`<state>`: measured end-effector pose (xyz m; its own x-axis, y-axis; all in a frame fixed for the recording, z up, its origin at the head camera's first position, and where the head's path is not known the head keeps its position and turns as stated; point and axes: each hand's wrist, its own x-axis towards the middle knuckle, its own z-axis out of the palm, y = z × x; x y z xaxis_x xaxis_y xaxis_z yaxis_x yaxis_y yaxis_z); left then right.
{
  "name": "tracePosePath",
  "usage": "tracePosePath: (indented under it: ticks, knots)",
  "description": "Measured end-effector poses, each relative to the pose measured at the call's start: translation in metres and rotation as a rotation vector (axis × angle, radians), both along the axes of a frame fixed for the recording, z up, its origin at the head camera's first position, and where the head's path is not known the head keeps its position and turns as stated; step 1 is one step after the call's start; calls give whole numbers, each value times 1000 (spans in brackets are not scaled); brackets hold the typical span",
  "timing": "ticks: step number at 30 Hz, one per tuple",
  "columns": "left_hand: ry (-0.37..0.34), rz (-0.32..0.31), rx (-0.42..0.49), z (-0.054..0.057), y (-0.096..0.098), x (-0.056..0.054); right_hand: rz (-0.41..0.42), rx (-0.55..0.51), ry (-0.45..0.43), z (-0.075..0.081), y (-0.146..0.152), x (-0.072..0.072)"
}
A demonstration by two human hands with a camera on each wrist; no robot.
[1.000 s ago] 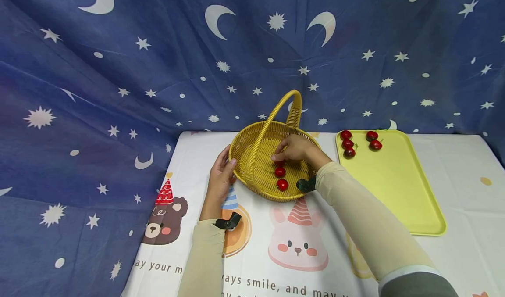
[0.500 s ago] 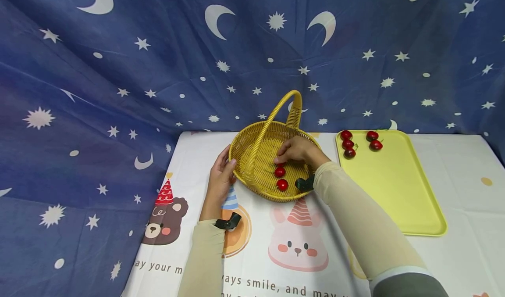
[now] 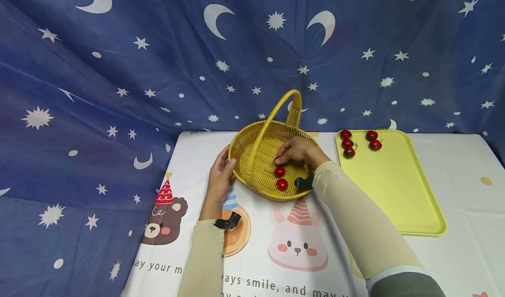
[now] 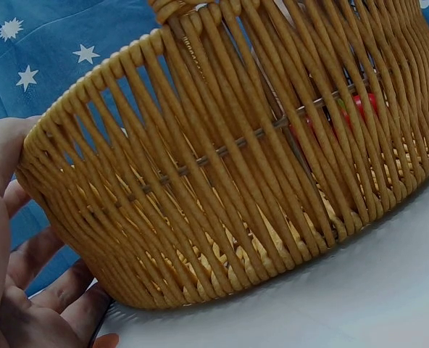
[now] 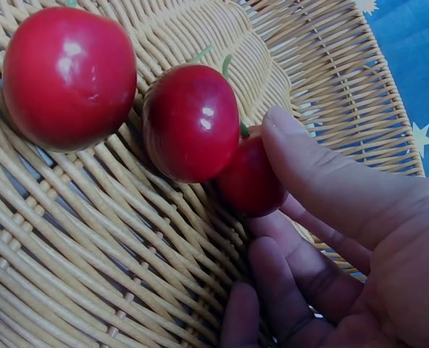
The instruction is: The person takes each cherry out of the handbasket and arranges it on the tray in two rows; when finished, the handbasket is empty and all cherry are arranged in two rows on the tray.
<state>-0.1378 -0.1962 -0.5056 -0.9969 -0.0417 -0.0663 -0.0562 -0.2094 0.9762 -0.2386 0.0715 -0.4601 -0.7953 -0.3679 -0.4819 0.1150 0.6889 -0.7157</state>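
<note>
A yellow wicker basket (image 3: 256,180) with a tall arched handle stands on the table. Inside it, two glossy red cherries (image 3: 282,184) with green stems lie in a row on the woven floor. My right hand (image 3: 298,151) reaches into the basket and pinches a third cherry (image 5: 252,177) between thumb and fingers. In the right wrist view this cherry sits right against the middle one (image 5: 191,123). My left hand (image 3: 222,174) grips the basket's left side, thumb over the rim, fingers along the outer wall. Through the slats in the left wrist view, some red shows.
To the right of the basket lies a yellow tray (image 3: 394,191) with several dark red cherries (image 3: 347,143) near its back edge. A white cloth with printed animals covers the table. Behind hangs a dark blue curtain (image 3: 252,47) with stars and moons.
My right hand has shifted slightly right and down inside the basket, with the cherry at its fingertips. The left hand and the basket have stayed in place.
</note>
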Motion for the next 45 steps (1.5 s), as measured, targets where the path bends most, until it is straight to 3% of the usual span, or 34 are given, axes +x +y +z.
tracePosePath:
  ticks: [10, 17, 24, 30, 38, 45]
  knots:
    - [-4, -1, -9, -2, -1, -2, 19, -27, -2, 3, 1, -2]
    - [14, 6, -13, -27, -6, -10, 38, -46, 19, 11, 2, -3]
    - [19, 21, -28, -26, -6, -9, -46, -196, -91, 24, 3, -1]
    - [33, 21, -32, -26, -5, -10, -73, -318, -123, 36, 7, 1]
    - [26, 27, -31, -27, -4, -10, -40, -321, -54, 59, 28, 8]
    - [31, 20, -23, -27, -5, -10, -14, -331, -27, 67, 47, 15]
